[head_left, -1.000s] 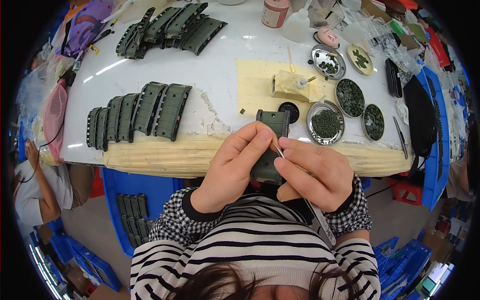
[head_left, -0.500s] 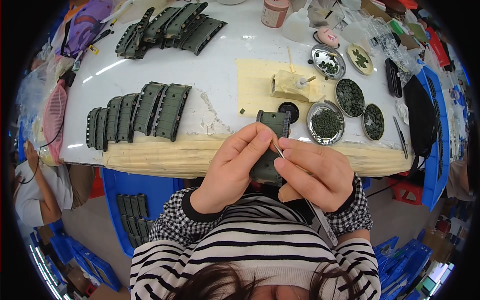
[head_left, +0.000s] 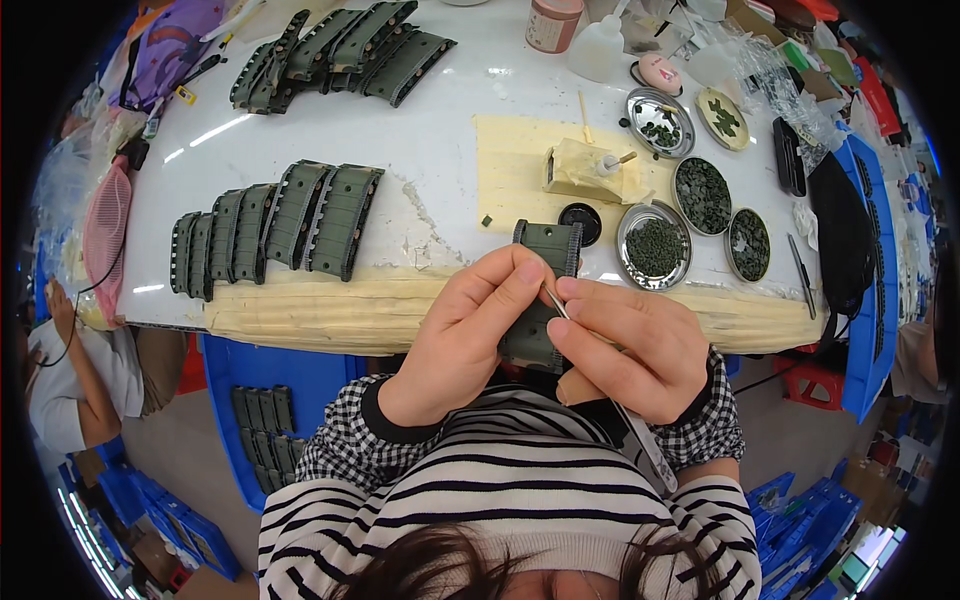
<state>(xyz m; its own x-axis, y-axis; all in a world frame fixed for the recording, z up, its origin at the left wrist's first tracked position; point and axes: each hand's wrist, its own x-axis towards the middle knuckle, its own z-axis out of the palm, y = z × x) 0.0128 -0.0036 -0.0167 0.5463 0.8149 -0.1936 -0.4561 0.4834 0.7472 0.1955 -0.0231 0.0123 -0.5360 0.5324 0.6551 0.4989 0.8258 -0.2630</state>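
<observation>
Close in front of my body, a dark green curved panel (head_left: pixel 546 236) with toothed edges lies between my hands. My left hand (head_left: pixel 465 335) is closed at the panel's left side, its thumb and index finger pinched over the surface; its other fingers are hidden. Metal tweezers (head_left: pixel 640 440) are in my right hand (head_left: pixel 640 355), their thin tip reaching toward my left fingertips. Any small piece at that tip is too small to make out. A tan covering (head_left: pixel 577 386) shows on one of my right fingers.
Similar green panels (head_left: pixel 340 222) stand in a row at left, with a pile (head_left: pixel 340 50) behind. Round tins of small green pieces (head_left: pixel 702 195), a metal dish (head_left: pixel 655 245) and a taped block with a nozzle (head_left: pixel 590 172) sit at right. A blue bin (head_left: pixel 225 390) holds more panels.
</observation>
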